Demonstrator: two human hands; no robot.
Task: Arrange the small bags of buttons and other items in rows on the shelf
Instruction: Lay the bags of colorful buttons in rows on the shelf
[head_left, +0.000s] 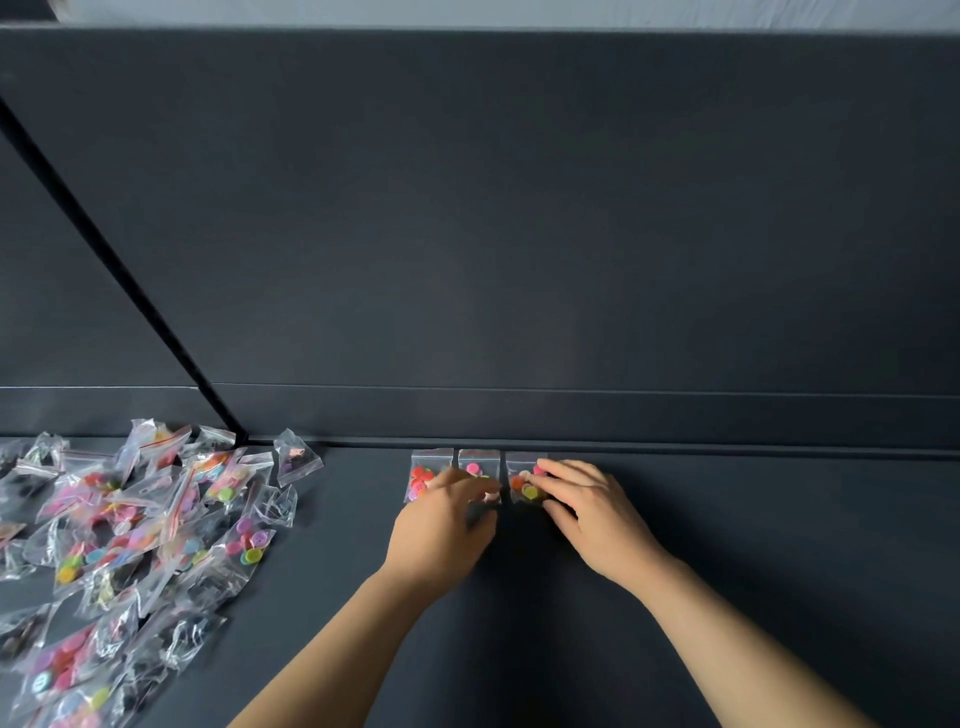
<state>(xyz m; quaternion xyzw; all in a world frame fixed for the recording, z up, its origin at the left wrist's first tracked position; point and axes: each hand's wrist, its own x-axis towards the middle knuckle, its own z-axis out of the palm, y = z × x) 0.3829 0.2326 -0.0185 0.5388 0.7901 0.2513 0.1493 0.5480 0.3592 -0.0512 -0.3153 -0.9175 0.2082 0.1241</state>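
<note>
— Hands, what are they at?
— Right hand (592, 514) presses straight fingers on the right bag (522, 480) of three rowed along the back of the shelf (727, 545). Left hand (441, 525) touches the middle bag (475, 465); grip unclear. Loose pile (130, 519) lies far left.

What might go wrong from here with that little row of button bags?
1. The three bags sit close together against the back edge. With the left hand at the middle bag and the right hand on the right bag, a small push could knock a neighbour, such as the left bag, crooked.
2. The loose pile is heaped and looks like slippery plastic. Pulling one bag out may make others slide and spread.
</note>
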